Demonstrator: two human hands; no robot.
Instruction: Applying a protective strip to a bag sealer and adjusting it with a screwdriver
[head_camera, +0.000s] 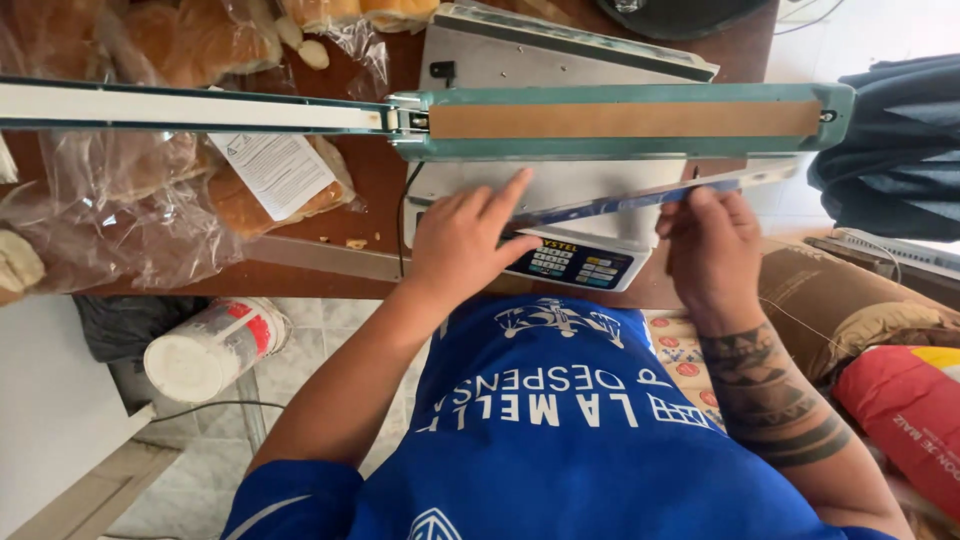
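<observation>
Hands work at a sealer (560, 190) standing on a brown table (370, 180). The left hand (465, 240) lies flat on the sealer's grey bed, fingers spread, the forefinger stretched toward one o'clock to touch a thin clear strip (620, 203) of plastic. The right hand (712, 245) pinches the same strip at its three o'clock end, fingers curled over the edge. The strip runs slantwise across the bed, rising toward two o'clock, just under the raised green arm (620, 120), whose tan band faces the camera. A keypad (570, 262) sits on the sealer's near edge, between the two wrists.

At nine to eleven o'clock of the left hand, bagged bread (150, 200) crowds the table, one bag bearing a white label (275, 170). At seven o'clock, below the table, a white and red tub (215, 345) lies on its side. At four o'clock of the right hand lies a red sack (905, 410).
</observation>
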